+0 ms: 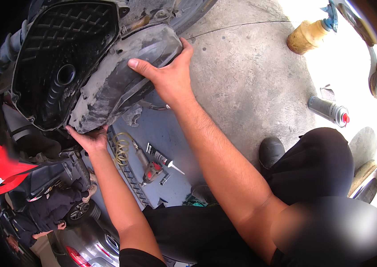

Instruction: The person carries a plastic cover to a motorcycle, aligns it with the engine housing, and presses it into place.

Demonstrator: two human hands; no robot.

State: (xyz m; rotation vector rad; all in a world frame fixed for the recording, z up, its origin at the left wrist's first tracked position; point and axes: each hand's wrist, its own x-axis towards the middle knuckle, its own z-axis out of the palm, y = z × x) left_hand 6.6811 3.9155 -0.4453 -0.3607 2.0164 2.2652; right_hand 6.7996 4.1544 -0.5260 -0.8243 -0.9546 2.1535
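Both my hands are closed around a long, dusty grey-black transmission cover (121, 82) on the side of a scooter. My right hand (173, 75) grips its far right end, thumb on the outer face and fingers wrapped behind the edge. At the lower left end, my left hand (91, 140) supports it from underneath, its fingers partly hidden. Just above and left of the cover is an opened black air filter box (41, 49) with a ribbed inner wall and a round intake tube (66, 74). Whether the cover is seated or loose cannot be told.
On the grey platform below lie an air impact wrench (153, 171) with a coiled hose (121, 151), a sealant tube (158, 154) and a socket (165, 179). A spray bottle (304, 38) and an aerosol can (325, 109) are on the concrete at right. Another person (59, 207) is at lower left.
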